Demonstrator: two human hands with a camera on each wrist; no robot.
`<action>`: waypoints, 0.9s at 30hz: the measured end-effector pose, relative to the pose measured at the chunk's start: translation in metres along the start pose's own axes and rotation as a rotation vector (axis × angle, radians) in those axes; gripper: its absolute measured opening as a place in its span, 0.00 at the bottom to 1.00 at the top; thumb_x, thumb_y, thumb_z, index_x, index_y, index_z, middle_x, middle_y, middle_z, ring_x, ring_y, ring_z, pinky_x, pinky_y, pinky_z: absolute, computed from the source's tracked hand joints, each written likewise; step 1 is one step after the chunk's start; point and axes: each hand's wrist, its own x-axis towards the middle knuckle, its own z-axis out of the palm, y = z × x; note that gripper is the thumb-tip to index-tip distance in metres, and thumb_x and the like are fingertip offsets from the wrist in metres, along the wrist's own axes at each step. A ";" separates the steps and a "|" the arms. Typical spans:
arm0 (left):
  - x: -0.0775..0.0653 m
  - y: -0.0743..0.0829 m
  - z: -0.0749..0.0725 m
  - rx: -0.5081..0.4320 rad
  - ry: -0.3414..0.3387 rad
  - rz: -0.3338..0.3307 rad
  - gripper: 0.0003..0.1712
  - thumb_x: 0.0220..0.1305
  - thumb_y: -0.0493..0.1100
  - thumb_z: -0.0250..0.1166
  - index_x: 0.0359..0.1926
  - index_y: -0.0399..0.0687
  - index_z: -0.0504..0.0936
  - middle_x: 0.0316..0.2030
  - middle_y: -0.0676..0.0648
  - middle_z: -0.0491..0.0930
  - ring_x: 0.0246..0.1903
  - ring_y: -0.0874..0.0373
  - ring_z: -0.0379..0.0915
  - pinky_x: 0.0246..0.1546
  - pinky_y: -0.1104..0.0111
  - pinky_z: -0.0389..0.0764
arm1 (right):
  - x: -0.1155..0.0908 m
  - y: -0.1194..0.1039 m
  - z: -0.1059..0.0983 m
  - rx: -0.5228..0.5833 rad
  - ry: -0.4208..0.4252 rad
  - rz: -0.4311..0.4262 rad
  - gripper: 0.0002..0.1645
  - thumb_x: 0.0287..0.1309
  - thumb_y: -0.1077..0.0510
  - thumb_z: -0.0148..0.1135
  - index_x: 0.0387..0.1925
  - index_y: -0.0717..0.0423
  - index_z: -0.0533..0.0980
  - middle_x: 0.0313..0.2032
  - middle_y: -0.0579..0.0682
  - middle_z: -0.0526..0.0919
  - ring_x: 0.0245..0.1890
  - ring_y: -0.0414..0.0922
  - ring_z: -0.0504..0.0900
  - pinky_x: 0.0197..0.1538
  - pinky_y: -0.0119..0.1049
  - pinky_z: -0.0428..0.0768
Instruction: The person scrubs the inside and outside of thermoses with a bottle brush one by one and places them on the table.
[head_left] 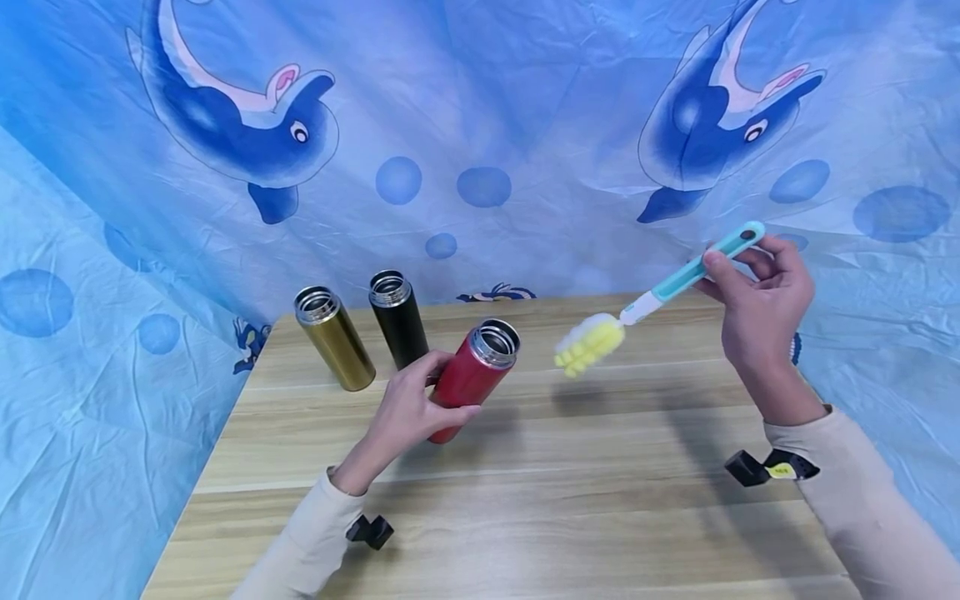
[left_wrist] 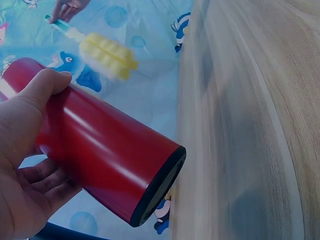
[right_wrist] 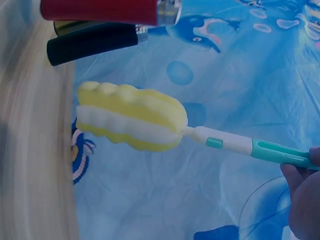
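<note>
My left hand grips a red vacuum flask round its body, thumb across the near side. The flask has no lid, leans to the right in the head view, and its black-rimmed base shows raised off the table in the left wrist view. On the right, my right hand pinches the turquoise handle of a bottle brush between thumb and fingers. Its yellow and white sponge head points down and left, in the air to the right of the flask mouth.
A gold flask and a black flask, both lidless, stand upright at the back left of the wooden table. Behind the table hangs a blue cloth printed with dolphins. The black flask is partly hidden by my left hand.
</note>
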 end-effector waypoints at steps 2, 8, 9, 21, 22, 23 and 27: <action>0.001 -0.001 0.002 0.002 -0.007 -0.002 0.38 0.47 0.54 0.84 0.58 0.53 0.78 0.51 0.53 0.82 0.48 0.57 0.81 0.45 0.59 0.87 | 0.003 -0.003 0.005 0.023 -0.009 -0.006 0.22 0.51 0.83 0.65 0.49 0.77 0.75 0.33 0.64 0.86 0.29 0.52 0.90 0.33 0.42 0.87; 0.002 -0.002 0.004 -0.004 -0.002 0.004 0.38 0.46 0.53 0.84 0.58 0.53 0.78 0.51 0.52 0.83 0.48 0.56 0.81 0.45 0.58 0.87 | 0.011 -0.011 0.019 -0.004 -0.049 -0.065 0.20 0.52 0.81 0.67 0.48 0.77 0.75 0.33 0.65 0.86 0.32 0.53 0.89 0.35 0.42 0.87; 0.002 -0.003 0.005 -0.003 0.000 0.007 0.38 0.46 0.53 0.84 0.58 0.53 0.78 0.51 0.52 0.83 0.48 0.56 0.81 0.45 0.58 0.87 | 0.013 -0.012 0.021 -0.008 -0.051 -0.075 0.20 0.52 0.81 0.67 0.48 0.77 0.75 0.33 0.65 0.86 0.32 0.53 0.89 0.35 0.42 0.87; 0.004 -0.007 0.006 0.034 -0.014 0.005 0.38 0.45 0.54 0.84 0.58 0.53 0.80 0.52 0.51 0.83 0.48 0.55 0.81 0.44 0.56 0.87 | 0.019 -0.026 0.034 0.067 0.015 -0.111 0.21 0.52 0.80 0.69 0.48 0.75 0.73 0.30 0.66 0.82 0.30 0.56 0.88 0.34 0.45 0.87; 0.004 -0.007 0.006 0.040 -0.015 0.006 0.39 0.45 0.54 0.84 0.58 0.53 0.80 0.52 0.50 0.83 0.48 0.54 0.81 0.44 0.56 0.87 | 0.018 -0.026 0.035 0.081 0.020 -0.112 0.21 0.52 0.80 0.68 0.48 0.75 0.73 0.30 0.66 0.82 0.30 0.57 0.88 0.34 0.45 0.87; 0.004 -0.008 0.006 0.045 -0.016 0.008 0.39 0.45 0.54 0.84 0.58 0.53 0.80 0.52 0.50 0.83 0.48 0.54 0.81 0.44 0.56 0.87 | 0.018 -0.026 0.035 0.092 0.024 -0.112 0.20 0.53 0.80 0.67 0.48 0.75 0.73 0.30 0.67 0.82 0.30 0.57 0.88 0.34 0.45 0.87; 0.004 -0.009 0.006 0.063 -0.019 0.010 0.39 0.44 0.54 0.84 0.58 0.52 0.80 0.52 0.50 0.82 0.48 0.54 0.81 0.44 0.56 0.86 | 0.014 -0.025 0.036 0.132 0.035 -0.095 0.20 0.54 0.80 0.66 0.48 0.75 0.72 0.32 0.68 0.83 0.30 0.56 0.88 0.33 0.44 0.87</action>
